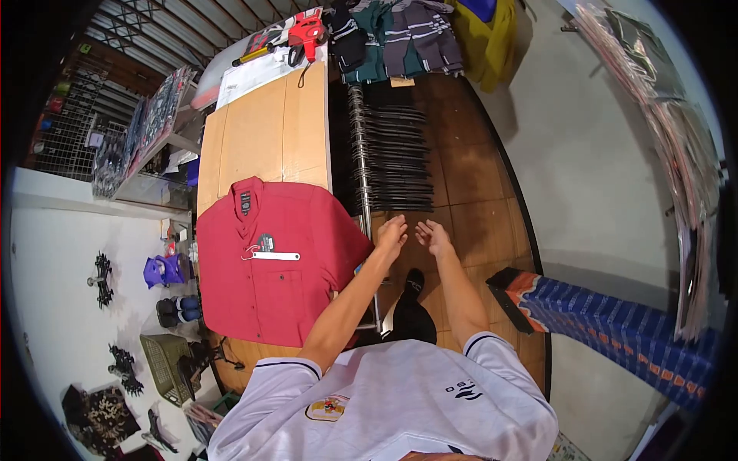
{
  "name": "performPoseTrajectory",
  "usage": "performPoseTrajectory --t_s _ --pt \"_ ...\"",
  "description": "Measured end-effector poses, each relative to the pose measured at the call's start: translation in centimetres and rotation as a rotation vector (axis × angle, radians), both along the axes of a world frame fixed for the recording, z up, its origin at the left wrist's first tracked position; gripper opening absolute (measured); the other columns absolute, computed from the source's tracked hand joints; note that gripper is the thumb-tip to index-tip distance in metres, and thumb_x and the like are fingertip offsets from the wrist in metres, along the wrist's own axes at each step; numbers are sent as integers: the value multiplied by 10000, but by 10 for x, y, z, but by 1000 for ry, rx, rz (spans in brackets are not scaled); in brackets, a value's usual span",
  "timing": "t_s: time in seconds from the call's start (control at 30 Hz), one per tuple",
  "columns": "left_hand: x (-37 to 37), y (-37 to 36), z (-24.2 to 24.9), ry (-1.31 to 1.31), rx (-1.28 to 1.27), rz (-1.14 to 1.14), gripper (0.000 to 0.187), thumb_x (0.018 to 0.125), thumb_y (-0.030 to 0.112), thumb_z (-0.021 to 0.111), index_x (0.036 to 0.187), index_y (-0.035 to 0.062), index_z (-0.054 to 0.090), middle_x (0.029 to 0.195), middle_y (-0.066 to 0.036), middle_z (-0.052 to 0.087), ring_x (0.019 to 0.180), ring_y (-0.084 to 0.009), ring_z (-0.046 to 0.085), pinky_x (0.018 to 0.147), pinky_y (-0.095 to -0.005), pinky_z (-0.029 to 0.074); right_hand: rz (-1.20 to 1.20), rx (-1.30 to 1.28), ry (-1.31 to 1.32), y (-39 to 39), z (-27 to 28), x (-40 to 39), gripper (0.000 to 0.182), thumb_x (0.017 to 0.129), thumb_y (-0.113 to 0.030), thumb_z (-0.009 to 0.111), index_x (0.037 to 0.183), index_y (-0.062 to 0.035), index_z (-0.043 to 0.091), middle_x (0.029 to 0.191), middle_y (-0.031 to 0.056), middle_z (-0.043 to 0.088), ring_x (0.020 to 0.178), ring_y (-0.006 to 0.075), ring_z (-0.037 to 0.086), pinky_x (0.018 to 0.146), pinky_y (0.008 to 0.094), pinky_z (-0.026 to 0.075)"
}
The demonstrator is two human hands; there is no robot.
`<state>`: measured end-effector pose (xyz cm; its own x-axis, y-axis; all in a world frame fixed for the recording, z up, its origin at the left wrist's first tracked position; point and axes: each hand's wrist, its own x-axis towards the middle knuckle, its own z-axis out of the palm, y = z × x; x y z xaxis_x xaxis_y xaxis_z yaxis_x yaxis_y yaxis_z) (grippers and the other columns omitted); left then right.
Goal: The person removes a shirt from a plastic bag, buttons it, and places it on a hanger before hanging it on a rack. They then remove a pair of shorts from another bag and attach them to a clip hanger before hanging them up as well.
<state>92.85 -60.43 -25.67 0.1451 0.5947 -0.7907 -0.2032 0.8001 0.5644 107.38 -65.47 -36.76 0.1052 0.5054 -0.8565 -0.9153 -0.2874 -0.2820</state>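
One cardboard surface (pixel 265 142) carries one red shirt (pixel 231 292) at its near end, one sleeve (pixel 346 238) passing the right edge. Along this edge, one metal rail (pixel 360 154) bears black hangers (pixel 398 157), too crowded to count. The left hand (pixel 393 235) and right hand (pixel 435 237) are half open, fingers bent, near the hangers. One neck label (pixel 245 202) is too small to read.

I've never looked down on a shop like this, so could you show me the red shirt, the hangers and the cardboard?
Red shirt (pixel 275 298): head view, on its front.
Hangers (pixel 395 159): head view, midway along the row.
Cardboard (pixel 257 142): head view, on its bare upper surface.
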Motion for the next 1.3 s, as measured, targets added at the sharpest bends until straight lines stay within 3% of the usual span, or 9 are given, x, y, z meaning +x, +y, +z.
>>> performPoseTrajectory --t_s 0.13,0.27,0.37,0.57,0.77,0.97,1.1,1.2,1.3 --pt "5 30 -42 69 -131 138 547 1008 356 699 1433 46 549 1435 -80 588 1258 -216 575 934 -389 488 36 37 93 24 -9 -3 614 1002 -226 660 1511 -44 368 1453 148 552 1216 301 629 974 447 576" --pt "9 44 -53 101 -206 245 583 1028 425 651 1493 110 494 1599 -88 438 1428 -228 452 1099 -440 383 42 24 117 39 -9 -9 722 988 -274 703 1556 -44 322 1499 145 514 1280 294 592 1022 429 548" --pt "9 48 -67 79 -213 273 617 1039 457 620 1520 103 465 1611 -74 429 1460 -227 422 1125 -440 366 75 17 150 46 -3 -8 756 978 -313 724 1565 -51 325 1478 124 544 1307 271 574 1040 415 533" --pt "4 46 -77 57 -157 195 665 1061 551 513 1536 91 445 1635 -31 411 1479 -193 399 1130 -394 349 147 34 139 46 -6 -4 723 972 -350 737 1538 -66 387 1440 62 590 1305 228 572 1023 392 522" --pt "-13 64 -121 9 -205 249 644 1084 535 468 1538 80 446 1620 -34 431 1414 -168 450 1040 -392 400 78 0 149 50 1 1 685 981 -328 732 1526 -68 409 1438 42 590 1274 225 584 1016 403 520" --pt "3 42 -74 -46 -200 314 625 1050 549 536 1499 118 485 1538 -43 504 1295 -170 515 1002 -385 421 26 88 105 39 2 4 555 1025 -313 672 1422 1 443 1400 162 586 1296 311 578 1052 433 522" --pt "10 20 -58 -150 -158 256 511 1012 481 653 1365 123 560 1437 -38 571 1227 -190 556 900 -368 476 -84 238 -54 14 37 9 422 1075 -281 584 1333 29 462 1337 238 611 1229 400 625 1018 491 557" --pt "14 -11 -3 -242 -61 -7 470 994 417 711 1339 128 572 1331 -30 619 1152 -163 595 844 -336 502 -216 279 -287 -13 75 20 423 1083 -302 570 1318 25 443 1253 245 662 1086 409 695 935 505 601" --pt "8 -53 48 -266 64 -369 474 977 331 746 1368 124 575 1234 -9 647 1073 -127 625 808 -296 521 -378 263 -450 -52 95 43 461 1052 -342 629 1324 -23 436 1220 220 676 996 340 714 861 483 618"
